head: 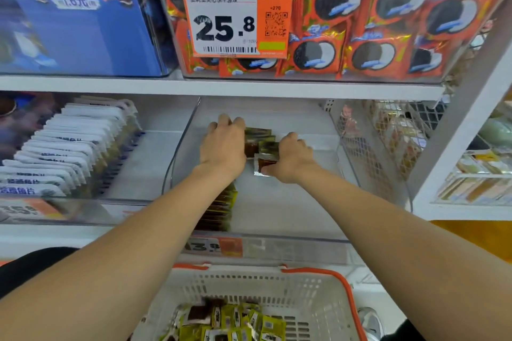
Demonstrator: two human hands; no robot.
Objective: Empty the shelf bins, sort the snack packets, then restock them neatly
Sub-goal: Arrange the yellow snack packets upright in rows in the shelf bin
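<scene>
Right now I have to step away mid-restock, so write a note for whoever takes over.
Left hand: curled fingers against the held packets; grip hidden.
Right hand: pinches the held packets.
Both are inside the clear bin.
Done: a restocked row stands at the bin's left side.
Left: loose packets lie in the basket below, to be restocked.

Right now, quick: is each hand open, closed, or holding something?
Left hand: fingers curled over the row of snack packets, holding it.
Right hand: pinching a silver-edged packet.
</scene>
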